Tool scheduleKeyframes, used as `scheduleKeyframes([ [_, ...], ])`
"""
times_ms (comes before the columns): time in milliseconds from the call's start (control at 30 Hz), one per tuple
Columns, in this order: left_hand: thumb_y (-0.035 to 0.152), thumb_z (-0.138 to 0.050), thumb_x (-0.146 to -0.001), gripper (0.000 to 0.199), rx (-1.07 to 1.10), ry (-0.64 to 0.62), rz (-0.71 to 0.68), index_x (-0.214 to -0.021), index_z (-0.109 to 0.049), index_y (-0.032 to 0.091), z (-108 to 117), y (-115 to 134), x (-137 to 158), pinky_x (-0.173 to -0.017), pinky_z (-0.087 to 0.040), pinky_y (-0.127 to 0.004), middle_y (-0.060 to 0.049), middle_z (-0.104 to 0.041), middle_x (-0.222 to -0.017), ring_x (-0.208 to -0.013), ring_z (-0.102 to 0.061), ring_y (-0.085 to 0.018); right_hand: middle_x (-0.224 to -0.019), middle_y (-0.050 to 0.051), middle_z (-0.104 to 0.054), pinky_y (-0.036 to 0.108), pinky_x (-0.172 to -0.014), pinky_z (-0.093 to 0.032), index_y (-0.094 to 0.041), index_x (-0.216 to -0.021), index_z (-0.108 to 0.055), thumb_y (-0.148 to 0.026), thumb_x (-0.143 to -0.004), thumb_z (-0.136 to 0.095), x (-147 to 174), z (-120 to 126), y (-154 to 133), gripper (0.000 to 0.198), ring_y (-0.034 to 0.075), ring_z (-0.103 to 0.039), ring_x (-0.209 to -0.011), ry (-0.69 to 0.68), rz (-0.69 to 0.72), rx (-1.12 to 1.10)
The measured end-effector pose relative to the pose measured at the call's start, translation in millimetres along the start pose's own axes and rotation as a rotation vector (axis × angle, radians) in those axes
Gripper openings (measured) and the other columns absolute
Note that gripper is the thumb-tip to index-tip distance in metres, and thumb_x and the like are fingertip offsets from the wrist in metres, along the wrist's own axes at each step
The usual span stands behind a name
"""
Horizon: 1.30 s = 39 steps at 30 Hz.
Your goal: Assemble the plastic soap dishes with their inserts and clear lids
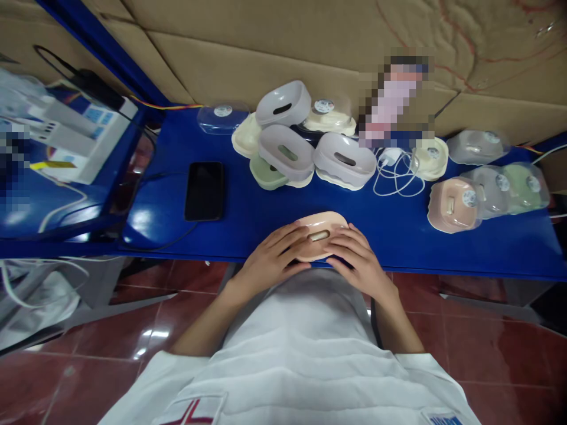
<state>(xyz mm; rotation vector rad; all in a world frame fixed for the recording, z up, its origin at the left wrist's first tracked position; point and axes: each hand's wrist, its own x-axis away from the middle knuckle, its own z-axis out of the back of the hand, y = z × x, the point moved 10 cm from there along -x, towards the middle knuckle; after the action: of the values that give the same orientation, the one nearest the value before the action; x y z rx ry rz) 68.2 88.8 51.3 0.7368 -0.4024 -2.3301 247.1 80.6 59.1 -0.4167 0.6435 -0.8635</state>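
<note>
At the table's front edge lies a peach soap dish [325, 222] with an oblong slot in its middle. My left hand [277, 255] rests over its left end, fingers laid across the rim. On the opposite end, my right hand [358, 260] grips the right rim, its thumb low near the front edge. Both hands hold the dish between them; its underside is hidden. Beyond it stand grey soap dishes [283, 105], a green dish [266, 172] and a cream dish with a clear lid [330, 118].
A black phone [204, 190] lies to the left on the blue table [239, 236]. A white cable with charger [398, 177] is coiled behind my right hand. Several lidded soap dishes [455, 205] stand at the right. Cardboard [266, 41] lines the back, and a power strip [106, 141] sits far left.
</note>
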Motion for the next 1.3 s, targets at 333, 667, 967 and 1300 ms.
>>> scheduleKeyframes([
  [333,0.038,-0.060,-0.114,0.042,0.044,0.058,-0.040,-0.153,-0.061,0.024,29.3,-6.0,-3.6,-0.122,-0.059,-0.043,-0.012,-0.065,-0.159,-0.150,-0.062,-0.026,-0.136,0.004,-0.078,0.059,-0.132,-0.044,-0.035,-0.144,-0.070,-0.021,-0.107,-0.067,1.7,-5.0,-6.9,0.040,0.026,-0.066,-0.141,0.046,0.045,0.128],
  [667,0.096,-0.062,-0.081,0.118,-0.212,0.108,0.493,-0.161,-0.053,0.009,158.3,-301.2,-71.3,-0.141,-0.027,-0.055,-0.010,-0.032,-0.183,-0.172,-0.025,-0.037,-0.136,0.005,-0.078,0.054,-0.126,-0.048,-0.032,-0.142,-0.071,-0.024,-0.108,-0.067,-1.6,-3.4,-2.1,0.035,0.026,-0.067,-0.139,0.067,0.006,0.140],
  [967,0.098,-0.050,-0.092,0.100,-0.253,0.298,0.469,-0.147,-0.064,0.015,192.9,-256.7,-54.1,-0.131,-0.045,-0.043,-0.002,-0.067,-0.159,-0.149,-0.062,-0.018,-0.155,0.007,-0.067,0.053,-0.127,-0.049,-0.032,-0.153,-0.062,-0.019,-0.111,-0.059,-1.2,-0.2,-3.0,0.044,0.027,-0.058,-0.152,0.025,0.012,0.075],
  [1300,0.033,-0.083,-0.100,0.052,-0.261,0.464,0.154,-0.149,-0.067,0.035,73.5,-1.7,-2.6,-0.115,-0.059,-0.050,-0.009,-0.068,-0.155,-0.141,-0.068,-0.032,-0.184,0.005,-0.025,0.061,-0.125,-0.054,-0.046,-0.176,-0.026,-0.026,-0.107,-0.068,7.3,23.8,1.6,0.083,0.035,-0.047,-0.162,0.286,0.013,0.079],
])
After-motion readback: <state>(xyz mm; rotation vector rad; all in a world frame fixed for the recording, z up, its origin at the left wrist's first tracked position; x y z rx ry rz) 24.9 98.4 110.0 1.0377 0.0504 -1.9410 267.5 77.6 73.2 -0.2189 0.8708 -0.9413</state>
